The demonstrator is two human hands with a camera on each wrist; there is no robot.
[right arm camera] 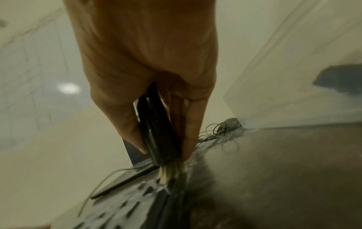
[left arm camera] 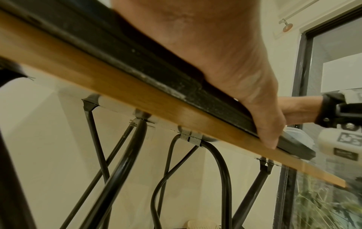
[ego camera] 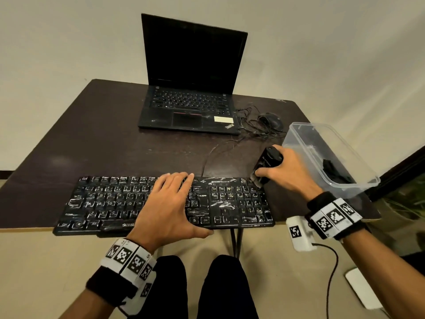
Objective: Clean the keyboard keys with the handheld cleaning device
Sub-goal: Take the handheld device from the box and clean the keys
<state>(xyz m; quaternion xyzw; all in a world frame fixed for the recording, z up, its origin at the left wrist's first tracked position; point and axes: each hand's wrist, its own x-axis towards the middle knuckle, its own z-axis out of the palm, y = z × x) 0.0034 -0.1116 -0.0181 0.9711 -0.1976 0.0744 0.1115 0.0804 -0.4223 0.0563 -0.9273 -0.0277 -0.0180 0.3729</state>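
Observation:
A black keyboard (ego camera: 110, 203) streaked with white dust lies along the table's near edge. My left hand (ego camera: 171, 203) lies flat on its middle keys with straight fingers, the thumb hooked over the front edge (left arm camera: 268, 139). My right hand (ego camera: 279, 170) grips a black handheld cleaning device (ego camera: 268, 161) at the keyboard's far right corner. Its pale bristle tip (right arm camera: 170, 174) points down and touches the top-right keys. In the right wrist view, the fingers (right arm camera: 192, 124) wrap the device's body (right arm camera: 156, 124).
An open black laptop (ego camera: 190, 88) stands at the back of the dark table (ego camera: 103, 139). A wired mouse (ego camera: 271, 120) with tangled cable lies right of it. A clear plastic box (ego camera: 305, 137) holding a dark cloth (ego camera: 333, 169) sits at the right edge.

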